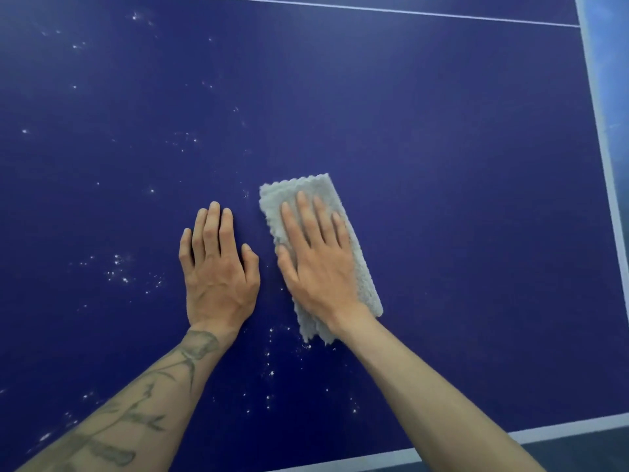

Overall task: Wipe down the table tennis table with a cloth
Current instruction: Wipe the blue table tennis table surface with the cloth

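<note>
A: Step in hand?

B: Wiping, mid-task by my reading. Folded pale grey fluffy cloth [316, 185] lies flat on the dark blue table tennis table [442, 165], toward the near right corner. Right hand [316, 267] presses on it, fingers straight and slightly spread, palm down, nothing pinched.

A: Other hand?

B: Left hand [218, 277] is flat on the bare surface just beside the cloth, fingers straight and holding nothing. Looks like a brace.

A: Surface?

B: Matte. Scattered white specks [119, 270] to the left, more below the cloth toward the near edge, a few up top left. Right of the cloth looks mostly clean.

A: Next move?

B: Probably a sweep left or back toward the body, where the specks sit. It needs even palm pressure so the fold holds, and the left hand lifted out of the way.

A: Surroundings?

B: Broad white edge line [604, 158] at right, another [544, 434] along the near side, thin white line [374, 8] across the top. Blue floor [612, 63] beyond the right edge; darker grey floor [595, 454] below the near one.
</note>
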A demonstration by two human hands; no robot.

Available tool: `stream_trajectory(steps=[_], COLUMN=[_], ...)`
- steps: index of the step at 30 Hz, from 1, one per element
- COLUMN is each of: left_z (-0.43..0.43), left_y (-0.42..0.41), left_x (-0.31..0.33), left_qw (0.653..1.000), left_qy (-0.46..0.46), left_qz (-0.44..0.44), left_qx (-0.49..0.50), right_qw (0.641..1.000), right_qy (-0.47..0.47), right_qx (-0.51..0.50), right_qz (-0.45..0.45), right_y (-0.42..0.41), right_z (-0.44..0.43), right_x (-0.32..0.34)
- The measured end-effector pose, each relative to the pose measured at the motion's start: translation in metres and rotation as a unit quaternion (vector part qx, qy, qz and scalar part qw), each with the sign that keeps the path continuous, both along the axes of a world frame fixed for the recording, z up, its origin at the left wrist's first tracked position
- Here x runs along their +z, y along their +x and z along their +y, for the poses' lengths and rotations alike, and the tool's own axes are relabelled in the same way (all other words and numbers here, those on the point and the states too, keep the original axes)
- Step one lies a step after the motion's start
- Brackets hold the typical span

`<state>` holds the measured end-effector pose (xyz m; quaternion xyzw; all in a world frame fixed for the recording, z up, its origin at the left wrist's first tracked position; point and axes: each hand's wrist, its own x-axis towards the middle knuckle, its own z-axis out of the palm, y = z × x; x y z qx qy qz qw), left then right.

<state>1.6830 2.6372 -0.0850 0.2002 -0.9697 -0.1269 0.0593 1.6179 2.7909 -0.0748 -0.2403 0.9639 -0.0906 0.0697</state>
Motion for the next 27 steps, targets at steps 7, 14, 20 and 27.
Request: stream_trajectory(steps=[7,14,20,27], left_z=[0.001,0.001,0.005,0.036], left_y=[0.001,0.002,0.016,0.1], left_x=[0.001,0.003,0.02,0.016], left_qw=[1.0,1.0,1.0,0.999], left_qy=[0.0,0.001,0.017,-0.004], left_qz=[0.002,0.01,-0.01,-0.033], left_qx=[-0.002,-0.006,-0.013,0.005], right_qw=[0.989,0.999,0.999,0.995], right_qy=[0.061,-0.003,0.042,0.008], right_qx=[-0.132,-0.054,-0.014,-0.097], right_qz=[-0.024,-0.005,-0.024,-0.017], right_y=[-0.018,0.01,0.044,0.021], right_z=[0.103,0.023,0.109,0.035], right_x=[0.009,0.001,0.012,0.008])
